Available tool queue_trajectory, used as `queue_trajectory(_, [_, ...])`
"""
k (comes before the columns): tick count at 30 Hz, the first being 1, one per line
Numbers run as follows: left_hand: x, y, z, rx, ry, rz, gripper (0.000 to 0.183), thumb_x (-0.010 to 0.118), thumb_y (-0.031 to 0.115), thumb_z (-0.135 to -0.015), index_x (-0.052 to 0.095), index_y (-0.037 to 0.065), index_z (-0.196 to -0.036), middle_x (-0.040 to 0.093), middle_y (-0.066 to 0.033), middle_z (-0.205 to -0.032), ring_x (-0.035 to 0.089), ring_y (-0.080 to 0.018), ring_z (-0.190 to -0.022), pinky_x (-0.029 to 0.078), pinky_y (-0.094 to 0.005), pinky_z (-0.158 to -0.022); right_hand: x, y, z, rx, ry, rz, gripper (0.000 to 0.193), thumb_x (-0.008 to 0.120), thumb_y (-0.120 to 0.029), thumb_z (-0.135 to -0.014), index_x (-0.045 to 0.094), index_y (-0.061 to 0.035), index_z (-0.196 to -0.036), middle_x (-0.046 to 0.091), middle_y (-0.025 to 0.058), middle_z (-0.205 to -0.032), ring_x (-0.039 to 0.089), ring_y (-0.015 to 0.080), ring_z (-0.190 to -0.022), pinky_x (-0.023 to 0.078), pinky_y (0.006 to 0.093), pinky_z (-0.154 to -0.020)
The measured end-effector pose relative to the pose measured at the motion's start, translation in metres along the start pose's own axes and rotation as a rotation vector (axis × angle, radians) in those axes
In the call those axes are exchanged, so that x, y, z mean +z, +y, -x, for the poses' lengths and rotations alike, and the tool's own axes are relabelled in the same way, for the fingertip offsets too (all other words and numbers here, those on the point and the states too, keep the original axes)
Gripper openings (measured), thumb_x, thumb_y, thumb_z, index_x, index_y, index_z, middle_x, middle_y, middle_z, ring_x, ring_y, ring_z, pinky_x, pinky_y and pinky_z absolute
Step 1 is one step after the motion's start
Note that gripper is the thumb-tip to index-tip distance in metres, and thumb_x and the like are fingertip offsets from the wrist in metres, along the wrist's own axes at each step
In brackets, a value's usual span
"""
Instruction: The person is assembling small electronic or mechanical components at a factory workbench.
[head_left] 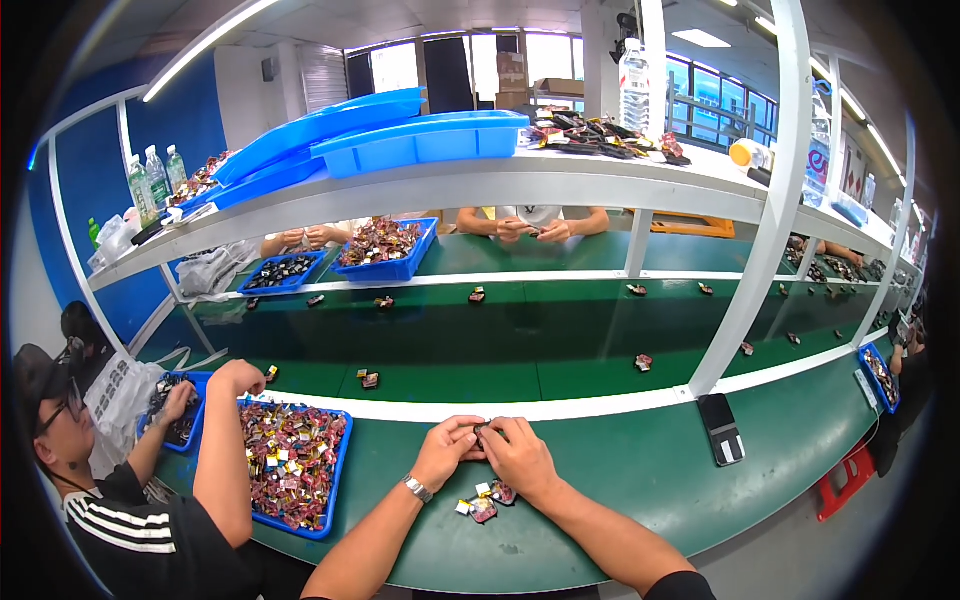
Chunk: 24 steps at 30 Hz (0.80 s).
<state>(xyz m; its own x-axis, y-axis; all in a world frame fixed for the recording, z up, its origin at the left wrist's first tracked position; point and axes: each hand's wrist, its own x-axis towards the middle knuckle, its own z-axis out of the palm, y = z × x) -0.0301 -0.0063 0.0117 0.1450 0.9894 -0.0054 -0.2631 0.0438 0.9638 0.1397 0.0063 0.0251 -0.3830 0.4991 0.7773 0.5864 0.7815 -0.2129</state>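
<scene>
My left hand (pixel 445 457), with a metal watch on its wrist, and my right hand (pixel 522 458) meet over the near green table (pixel 620 470). Between their closed fingertips is a small black part (pixel 483 430), mostly hidden by the fingers. Just below my hands lie a few small pieces (pixel 484 510), dark red with white and yellow bits, close together on the table. To the left of my left hand stands a blue tray (pixel 345 450) heaped with many similar small pieces.
Beyond the white rail runs a green conveyor belt (pixel 500 350) with scattered pieces. A black device (pixel 721 430) lies to the right. At left a co-worker (pixel 150 520) reaches toward the belt, beside a tray of black parts (pixel 185 425). A shelf (pixel 450 190) crosses above, with a slanted white post (pixel 760 250).
</scene>
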Motion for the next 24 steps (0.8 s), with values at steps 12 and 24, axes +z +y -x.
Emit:
queue_trajectory(12, [0.002,-0.001,0.001,0.008,-0.019,0.009,0.027,0.046,-0.001,-0.099,0.052,-0.003,-0.125,0.066,-0.0146,-0.114,0.066,-0.0189,-0.103,0.058,-0.0304,-0.088,-0.005,0.003,-0.005,0.104,-0.034,-0.201,0.021,0.075,-0.004,-0.07,0.069,-0.0071,-0.09,0.06,0.0087,-0.106,0.058,0.0277,-0.1,0.053,0.0359,-0.077])
queue_trajectory(24, [0.003,0.001,0.001,0.015,0.005,-0.016,0.026,0.046,-0.002,-0.099,0.053,-0.004,-0.124,0.066,-0.0158,-0.112,0.067,-0.0199,-0.099,0.059,-0.0308,-0.086,0.01,0.009,0.006,0.342,-0.055,-0.456,0.016,0.072,-0.004,-0.076,0.074,-0.0082,-0.092,0.06,0.0083,-0.121,0.054,0.0286,-0.112,0.052,0.038,-0.088])
